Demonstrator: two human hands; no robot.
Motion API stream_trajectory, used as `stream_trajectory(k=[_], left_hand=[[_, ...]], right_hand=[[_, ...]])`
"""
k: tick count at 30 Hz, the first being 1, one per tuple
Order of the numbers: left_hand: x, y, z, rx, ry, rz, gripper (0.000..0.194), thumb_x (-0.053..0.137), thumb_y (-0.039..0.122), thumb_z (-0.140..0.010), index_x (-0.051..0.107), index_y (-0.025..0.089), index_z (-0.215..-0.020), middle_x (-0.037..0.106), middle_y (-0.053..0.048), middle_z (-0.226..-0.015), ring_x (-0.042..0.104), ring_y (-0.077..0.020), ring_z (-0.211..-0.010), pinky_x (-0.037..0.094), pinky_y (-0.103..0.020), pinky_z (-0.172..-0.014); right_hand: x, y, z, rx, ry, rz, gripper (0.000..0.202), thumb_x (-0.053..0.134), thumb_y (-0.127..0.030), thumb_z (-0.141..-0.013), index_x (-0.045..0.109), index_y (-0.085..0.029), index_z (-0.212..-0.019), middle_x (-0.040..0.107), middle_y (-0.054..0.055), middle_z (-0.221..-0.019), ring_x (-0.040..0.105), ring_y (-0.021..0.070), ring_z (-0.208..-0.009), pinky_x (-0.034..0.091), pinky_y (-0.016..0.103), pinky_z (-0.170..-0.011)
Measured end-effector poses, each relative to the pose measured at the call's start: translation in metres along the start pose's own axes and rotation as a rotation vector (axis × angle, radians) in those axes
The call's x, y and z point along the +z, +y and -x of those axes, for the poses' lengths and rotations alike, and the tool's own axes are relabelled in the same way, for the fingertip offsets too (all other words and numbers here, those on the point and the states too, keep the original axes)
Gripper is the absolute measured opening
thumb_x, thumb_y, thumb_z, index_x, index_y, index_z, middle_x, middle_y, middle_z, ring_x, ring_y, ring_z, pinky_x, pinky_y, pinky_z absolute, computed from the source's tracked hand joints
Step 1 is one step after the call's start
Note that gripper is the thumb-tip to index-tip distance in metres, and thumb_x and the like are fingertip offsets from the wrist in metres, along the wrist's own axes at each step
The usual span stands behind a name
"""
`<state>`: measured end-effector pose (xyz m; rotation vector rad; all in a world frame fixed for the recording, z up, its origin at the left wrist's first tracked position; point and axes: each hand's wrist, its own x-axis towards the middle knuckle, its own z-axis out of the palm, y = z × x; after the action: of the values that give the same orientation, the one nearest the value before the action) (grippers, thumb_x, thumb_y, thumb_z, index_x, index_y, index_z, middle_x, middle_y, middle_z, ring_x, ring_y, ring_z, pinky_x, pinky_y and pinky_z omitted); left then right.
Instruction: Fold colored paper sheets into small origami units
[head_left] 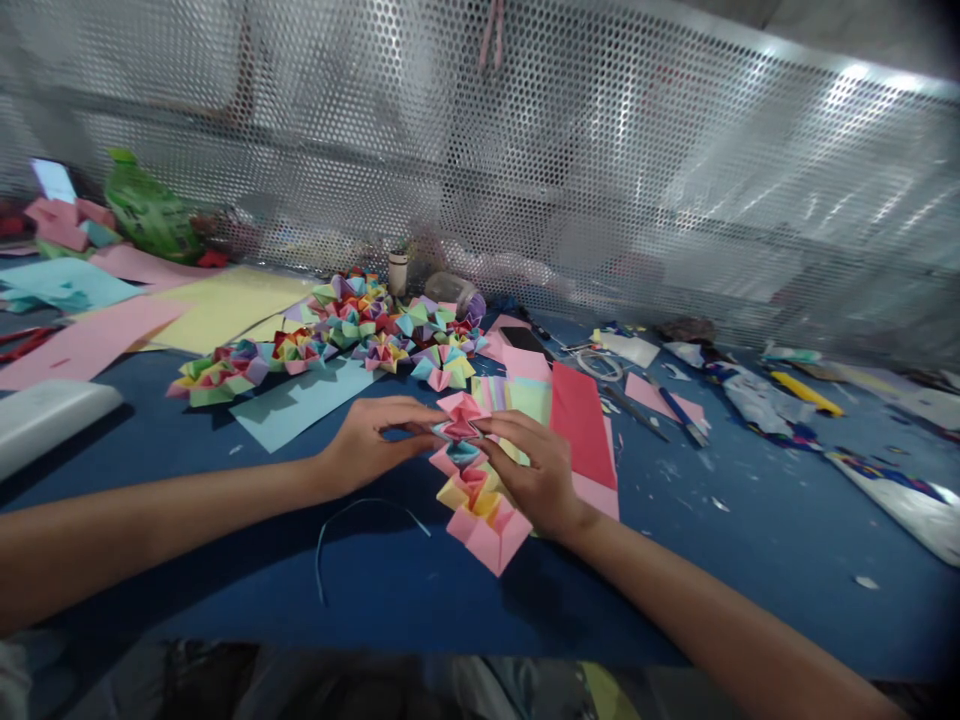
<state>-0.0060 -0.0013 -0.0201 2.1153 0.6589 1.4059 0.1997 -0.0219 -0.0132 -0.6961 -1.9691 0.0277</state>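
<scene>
Between my two hands is a chain of folded paper pieces in pink, yellow and light blue, its near end hanging toward me above the blue table. My left hand pinches the far end from the left, with thumb and fingers closed at its edge. From the right, my right hand grips the same end, its fingers closed on the paper folds. The fingertips partly cover the upper pieces. A thin blue cord lies curved on the table just below my left hand.
Several multicoloured folded paper flowers sit behind my hands. Red paper lies to the right, near a utility knife and a yellow tool. Sheets of yellow paper and red-handled scissors are at left. A perforated metal panel stands behind.
</scene>
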Motion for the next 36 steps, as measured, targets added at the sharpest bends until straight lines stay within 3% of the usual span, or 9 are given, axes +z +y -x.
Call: stream_trajectory(k=[6, 12, 16, 19, 28, 31, 33, 36], left_hand=[[-0.002, -0.001, 0.0, 0.051, -0.004, -0.128, 0.008, 0.067, 0.019, -0.076, 0.071, 0.015, -0.082, 0.07, -0.006, -0.079, 0.064, -0.0141, -0.072, 0.052, -0.022, -0.069], [-0.002, -0.003, 0.0, -0.108, -0.039, -0.091, 0.012, 0.066, 0.026, -0.076, 0.071, 0.017, -0.082, 0.068, -0.007, -0.091, 0.064, -0.0164, -0.08, 0.052, -0.022, -0.069], [0.0, -0.003, 0.0, -0.236, -0.101, -0.019, 0.012, 0.062, 0.026, -0.079, 0.067, 0.016, -0.08, 0.069, -0.004, -0.08, 0.065, -0.0149, -0.072, 0.053, -0.022, -0.067], [0.002, -0.003, 0.002, -0.313, -0.076, 0.037, 0.014, 0.065, 0.029, -0.077, 0.061, 0.015, -0.079, 0.068, -0.002, -0.074, 0.064, -0.0133, -0.068, 0.052, -0.021, -0.064], [0.004, -0.002, 0.002, -0.364, -0.084, 0.117, 0.021, 0.066, 0.026, -0.074, 0.048, 0.017, -0.075, 0.063, 0.0, -0.069, 0.061, -0.0116, -0.064, 0.05, -0.022, -0.062], [0.005, -0.003, 0.001, -0.359, -0.052, 0.141, 0.03, 0.069, 0.026, -0.072, 0.049, 0.017, -0.091, 0.063, -0.001, -0.079, 0.063, -0.0141, -0.074, 0.053, -0.024, -0.067], [0.004, -0.006, -0.001, -0.319, -0.047, 0.128, 0.042, 0.07, 0.025, -0.071, 0.051, 0.018, -0.108, 0.062, -0.006, -0.096, 0.062, -0.0175, -0.09, 0.053, -0.027, -0.075], [0.003, -0.01, -0.002, -0.321, -0.116, 0.168, 0.041, 0.068, 0.023, -0.072, 0.058, 0.017, -0.111, 0.06, -0.01, -0.113, 0.059, -0.0218, -0.103, 0.053, -0.032, -0.084]], right_hand=[[0.001, 0.003, 0.001, -0.005, -0.025, -0.02, 0.017, 0.065, -0.017, -0.079, 0.062, -0.02, -0.095, 0.067, 0.005, -0.088, 0.063, 0.0158, -0.082, 0.053, 0.029, -0.073], [0.001, 0.004, 0.001, 0.036, -0.078, 0.015, 0.01, 0.057, -0.02, -0.085, 0.063, -0.022, -0.092, 0.064, 0.006, -0.089, 0.062, 0.0167, -0.084, 0.052, 0.03, -0.073], [0.002, 0.006, 0.003, 0.086, -0.142, 0.04, 0.011, 0.053, -0.024, -0.087, 0.063, -0.022, -0.093, 0.067, 0.005, -0.087, 0.063, 0.0173, -0.083, 0.051, 0.03, -0.074], [0.003, 0.008, 0.003, 0.114, -0.183, 0.043, 0.012, 0.051, -0.024, -0.088, 0.062, -0.021, -0.093, 0.067, 0.005, -0.087, 0.063, 0.0171, -0.083, 0.05, 0.029, -0.073], [0.002, 0.006, -0.001, 0.147, -0.239, 0.015, 0.014, 0.046, -0.024, -0.09, 0.059, -0.018, -0.089, 0.063, 0.006, -0.084, 0.059, 0.017, -0.079, 0.048, 0.028, -0.069], [0.002, 0.009, -0.001, 0.154, -0.239, 0.012, 0.016, 0.044, -0.026, -0.091, 0.059, -0.02, -0.091, 0.062, 0.006, -0.086, 0.058, 0.0178, -0.082, 0.048, 0.03, -0.072], [0.002, 0.013, -0.001, 0.137, -0.223, 0.027, 0.016, 0.046, -0.027, -0.09, 0.06, -0.02, -0.091, 0.06, 0.007, -0.091, 0.058, 0.0189, -0.086, 0.049, 0.032, -0.076], [0.001, 0.016, -0.001, 0.109, -0.191, 0.033, 0.014, 0.05, -0.026, -0.088, 0.062, -0.02, -0.091, 0.058, 0.01, -0.104, 0.056, 0.0209, -0.099, 0.048, 0.037, -0.084]])
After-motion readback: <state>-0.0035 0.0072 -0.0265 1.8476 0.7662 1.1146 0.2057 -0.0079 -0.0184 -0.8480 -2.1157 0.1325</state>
